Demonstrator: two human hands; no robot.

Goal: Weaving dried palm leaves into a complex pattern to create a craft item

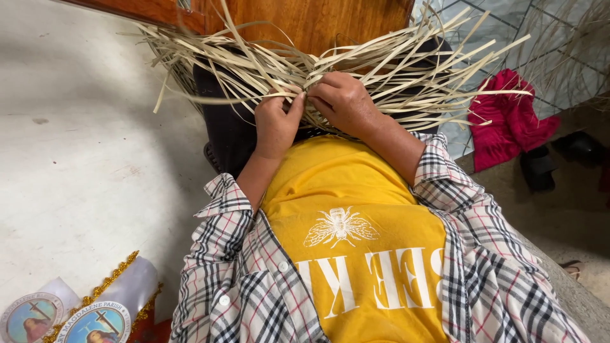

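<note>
- Pale palm-leaf strips (381, 70), fanned over the lap, are being plaited.
- A strip is pinched by the closed left hand (274, 124) and right hand (343, 101).
- Judged next: the pinched strip needs tucking under its neighbour.

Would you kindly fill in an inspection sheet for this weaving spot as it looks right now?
Surface: pale concrete floor, bare where visible.
Job's things: bundle of flat pale straw strips fanned out across the lap.
Clutter: red cloth and dark shoe on the floor; white sash with gold trim and round picture badges.
Grippers: left hand and right hand both pinch strips at the bundle's middle.
Cables: nothing seen.
Surroundings: wooden panel ahead; tiled floor beyond.
</note>
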